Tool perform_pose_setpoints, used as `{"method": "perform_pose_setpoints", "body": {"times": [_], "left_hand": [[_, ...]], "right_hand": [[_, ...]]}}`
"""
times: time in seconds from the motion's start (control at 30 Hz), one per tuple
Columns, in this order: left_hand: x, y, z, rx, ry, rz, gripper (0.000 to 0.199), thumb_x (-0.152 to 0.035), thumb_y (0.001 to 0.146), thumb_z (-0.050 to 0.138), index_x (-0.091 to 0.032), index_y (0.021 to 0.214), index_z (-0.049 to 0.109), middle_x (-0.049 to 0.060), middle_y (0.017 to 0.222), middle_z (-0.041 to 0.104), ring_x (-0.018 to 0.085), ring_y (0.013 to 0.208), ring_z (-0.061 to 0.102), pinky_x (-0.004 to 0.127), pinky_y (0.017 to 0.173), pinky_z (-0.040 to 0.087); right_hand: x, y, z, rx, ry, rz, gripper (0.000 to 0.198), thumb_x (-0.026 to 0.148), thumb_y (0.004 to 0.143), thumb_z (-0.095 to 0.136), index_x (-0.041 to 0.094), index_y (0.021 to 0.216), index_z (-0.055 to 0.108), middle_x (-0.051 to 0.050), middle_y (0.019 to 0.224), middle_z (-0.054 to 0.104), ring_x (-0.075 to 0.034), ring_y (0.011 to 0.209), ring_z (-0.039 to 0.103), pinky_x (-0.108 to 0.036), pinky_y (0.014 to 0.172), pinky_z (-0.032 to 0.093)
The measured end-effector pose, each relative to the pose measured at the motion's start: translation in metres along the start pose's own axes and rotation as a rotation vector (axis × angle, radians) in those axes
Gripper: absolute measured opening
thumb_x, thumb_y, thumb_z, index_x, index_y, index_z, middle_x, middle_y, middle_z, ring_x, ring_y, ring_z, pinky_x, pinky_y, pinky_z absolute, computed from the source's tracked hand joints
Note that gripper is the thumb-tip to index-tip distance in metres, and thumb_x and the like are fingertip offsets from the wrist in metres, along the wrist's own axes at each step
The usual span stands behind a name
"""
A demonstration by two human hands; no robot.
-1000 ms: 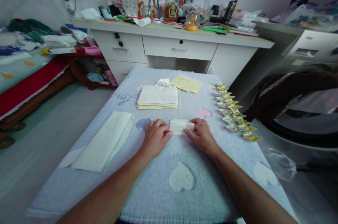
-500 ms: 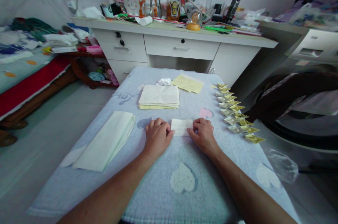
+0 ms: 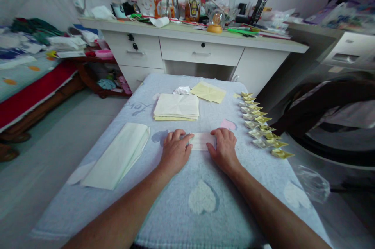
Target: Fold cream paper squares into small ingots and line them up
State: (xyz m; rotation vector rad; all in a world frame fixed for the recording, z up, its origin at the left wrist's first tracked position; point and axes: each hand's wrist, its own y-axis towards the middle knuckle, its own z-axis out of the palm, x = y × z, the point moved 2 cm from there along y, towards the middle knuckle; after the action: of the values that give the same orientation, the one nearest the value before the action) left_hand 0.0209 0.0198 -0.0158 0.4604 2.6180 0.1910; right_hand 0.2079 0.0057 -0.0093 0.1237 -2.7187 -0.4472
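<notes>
A small strip of folded white paper [image 3: 201, 142] lies crosswise on the cloth between my two hands. My left hand [image 3: 176, 148] pinches its left end, with thumb and index finger at the edge. At the right end, my right hand [image 3: 225, 145] does the same, its thumb on the near side and its index finger on the far side. Just beyond sits a stack of creased white and yellow paper sheets [image 3: 177, 105]. Several small folded paper boats [image 3: 258, 122], white and yellow, stand in rows to the right.
A larger folded pale sheet [image 3: 117, 157] lies to the left. Behind the stack are a crumpled white tissue [image 3: 182, 90] and a yellow creased sheet [image 3: 208, 92]. A blue patterned cloth [image 3: 175, 210] covers the table. A cluttered white desk [image 3: 202, 40] stands behind.
The paper's far edge has come down toward me, so it looks like a narrower strip. My index fingers have moved inward along its far side.
</notes>
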Motion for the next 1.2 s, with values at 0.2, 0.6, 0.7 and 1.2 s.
{"method": "perform_pose_setpoints", "body": {"times": [0.2,0.6,0.7,1.2], "left_hand": [[-0.001,0.0,-0.001,0.027,0.024,-0.011,0.039,-0.033,0.083,0.062,-0.031,0.122,0.062,0.007,0.121,0.05,0.028,0.108,0.046,0.046,0.093,0.038],[0.003,0.001,-0.001,0.108,0.007,-0.029,0.044,-0.025,0.084,0.058,-0.033,0.127,0.057,0.007,0.128,0.049,0.03,0.113,0.043,0.048,0.093,0.039],[0.003,0.001,-0.002,0.124,0.006,-0.031,0.045,-0.024,0.084,0.056,-0.033,0.128,0.056,0.007,0.129,0.048,0.03,0.114,0.043,0.048,0.092,0.039],[0.004,0.001,-0.003,0.172,-0.003,-0.059,0.055,-0.022,0.082,0.053,-0.029,0.136,0.047,0.007,0.133,0.047,0.03,0.118,0.042,0.048,0.098,0.036]], "right_hand": [[0.024,-0.003,-0.002,-0.011,-0.015,-0.199,0.054,0.028,0.081,0.062,0.016,0.132,0.047,-0.015,0.131,0.048,-0.031,0.119,0.04,-0.049,0.103,0.027],[0.025,0.009,0.017,0.231,-0.083,-0.035,0.083,0.052,0.083,0.053,0.005,0.146,0.027,-0.022,0.144,0.04,-0.034,0.13,0.035,-0.053,0.108,0.025],[0.026,0.011,0.017,0.248,-0.108,-0.006,0.089,0.059,0.081,0.053,0.009,0.149,0.024,-0.022,0.146,0.037,-0.036,0.131,0.034,-0.055,0.106,0.025],[-0.033,-0.004,-0.012,0.305,-0.125,0.086,0.088,0.046,0.08,0.057,0.021,0.153,0.015,-0.017,0.148,0.035,-0.035,0.132,0.035,-0.051,0.105,0.028]]}}
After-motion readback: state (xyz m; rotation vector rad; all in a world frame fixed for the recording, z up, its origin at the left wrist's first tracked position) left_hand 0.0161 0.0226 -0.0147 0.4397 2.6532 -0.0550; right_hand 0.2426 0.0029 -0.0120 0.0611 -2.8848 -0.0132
